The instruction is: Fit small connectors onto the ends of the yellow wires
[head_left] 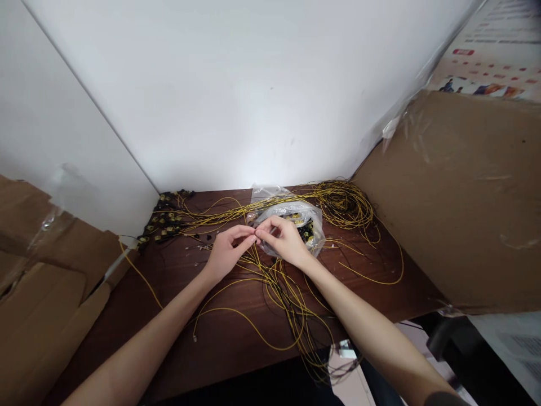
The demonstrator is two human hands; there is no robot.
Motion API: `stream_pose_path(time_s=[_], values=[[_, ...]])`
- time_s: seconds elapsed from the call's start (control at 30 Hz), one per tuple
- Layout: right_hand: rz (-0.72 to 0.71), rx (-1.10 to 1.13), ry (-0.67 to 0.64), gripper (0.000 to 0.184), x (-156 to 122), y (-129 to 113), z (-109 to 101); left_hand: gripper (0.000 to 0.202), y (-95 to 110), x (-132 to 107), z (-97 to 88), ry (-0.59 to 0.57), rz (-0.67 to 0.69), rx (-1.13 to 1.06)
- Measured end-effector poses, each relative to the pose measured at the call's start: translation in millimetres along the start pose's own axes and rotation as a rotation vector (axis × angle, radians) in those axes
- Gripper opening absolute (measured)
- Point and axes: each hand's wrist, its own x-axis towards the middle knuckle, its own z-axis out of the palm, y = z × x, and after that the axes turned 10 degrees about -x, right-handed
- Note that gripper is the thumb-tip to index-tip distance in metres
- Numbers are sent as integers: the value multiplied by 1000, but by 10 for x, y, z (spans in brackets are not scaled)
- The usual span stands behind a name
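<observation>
Over the middle of the table, my left hand (227, 248) and my right hand (284, 239) meet fingertip to fingertip. Both are closed in a pinch on something small and dark, mostly hidden by the fingers. Thin yellow and black wires (291, 293) run up from the table's front edge to just below the fingertips. Right behind my right hand lies a clear plastic bag (316, 217) holding small black and yellow parts (307, 230).
A large coil of yellow and black wire (344, 206) lies at the back right. Its strands stretch left to several black and yellow connectors (169, 217). Cardboard (456, 214) walls the right side; more cardboard (38, 304) stands at left. A white panel (253, 101) closes the back.
</observation>
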Motion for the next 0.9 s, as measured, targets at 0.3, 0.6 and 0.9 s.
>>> stream_pose_path(time_s=[0.3, 0.6, 0.9], values=[[118, 31, 154, 17, 38, 98, -52, 19, 0, 0, 4, -27, -26, 11], [120, 217, 11, 21, 45, 74, -39, 18, 17, -5, 7, -39, 12, 38], [103, 174, 5, 21, 33, 53, -56, 31, 49, -43, 15, -9, 135, 148]])
